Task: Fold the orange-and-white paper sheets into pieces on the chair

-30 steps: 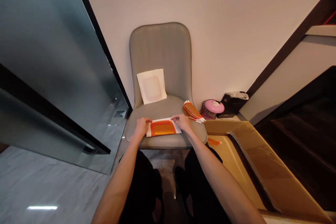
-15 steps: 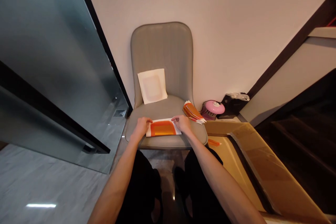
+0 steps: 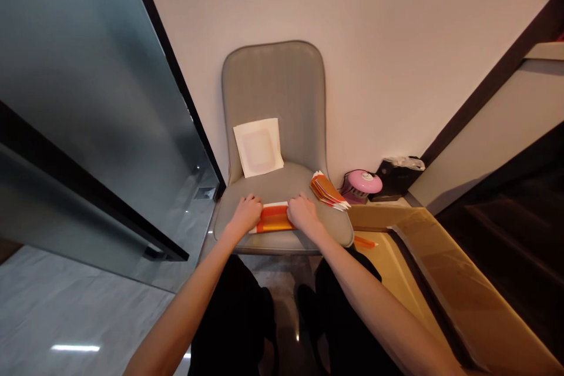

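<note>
A folded orange-and-white sheet of paper [image 3: 275, 219] lies near the front of the grey chair's seat [image 3: 264, 187]. My left hand [image 3: 248, 213] is closed over its left end, fingers curled. On the right end rests my right hand [image 3: 303, 212], likewise curled, with its knuckles up. My fingertips are partly hidden beneath both hands. Right of my right hand, several folded orange papers [image 3: 328, 191] lie fanned in a pile on the seat edge. White square sheets [image 3: 259, 148] lean against the chair's backrest [image 3: 275, 79].
An open cardboard box [image 3: 462, 282] stands at the right, with an orange paper piece [image 3: 365, 242] in it. Behind it are a pink rounded device [image 3: 363, 181] and a black box [image 3: 399, 179]. A glass door [image 3: 101, 129] is at the left.
Both hands have moved from pinching the paper's upper corners to curling over its ends, covering more of it. The orange strip showing is narrower. The view has shifted slightly.
</note>
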Tool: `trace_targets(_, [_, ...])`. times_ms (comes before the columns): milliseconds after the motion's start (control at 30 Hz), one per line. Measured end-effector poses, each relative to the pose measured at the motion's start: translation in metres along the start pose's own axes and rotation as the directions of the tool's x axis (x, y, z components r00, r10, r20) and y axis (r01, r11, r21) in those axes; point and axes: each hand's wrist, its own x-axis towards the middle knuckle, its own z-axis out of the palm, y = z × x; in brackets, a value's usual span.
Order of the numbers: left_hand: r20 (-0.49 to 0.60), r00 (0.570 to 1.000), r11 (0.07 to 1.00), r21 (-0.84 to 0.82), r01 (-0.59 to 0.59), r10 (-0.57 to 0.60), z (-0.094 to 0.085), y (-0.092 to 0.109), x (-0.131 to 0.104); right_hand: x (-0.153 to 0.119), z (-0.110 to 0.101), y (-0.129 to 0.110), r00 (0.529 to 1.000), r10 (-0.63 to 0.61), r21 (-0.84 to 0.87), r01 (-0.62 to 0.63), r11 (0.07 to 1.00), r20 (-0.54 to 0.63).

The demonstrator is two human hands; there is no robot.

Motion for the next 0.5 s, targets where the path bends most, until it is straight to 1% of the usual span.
trace_targets(67, [0.04,0.999,1.0,-0.009,0.011,-0.01,0.0,0.006,0.002,-0.002,-0.003,-0.004,1.0,0.008,-0.003,-0.008,1.0,0.018])
trace_targets(133, [0.049,0.998,0.999,-0.017,0.039,-0.038,0.0,0.011,0.002,-0.004,-0.006,-0.008,1.0,0.013,-0.002,-0.013,1.0,0.026])
trace_targets(300, [0.039,0.997,0.997,-0.026,0.075,-0.074,-0.001,0.014,0.0,-0.008,-0.011,-0.014,0.999,0.007,-0.014,-0.006,1.0,0.048])
trace_targets(500, [0.01,0.996,0.995,-0.05,0.086,-0.086,-0.001,0.018,-0.002,-0.005,-0.009,-0.016,0.999,-0.015,0.012,0.014,1.0,0.035])
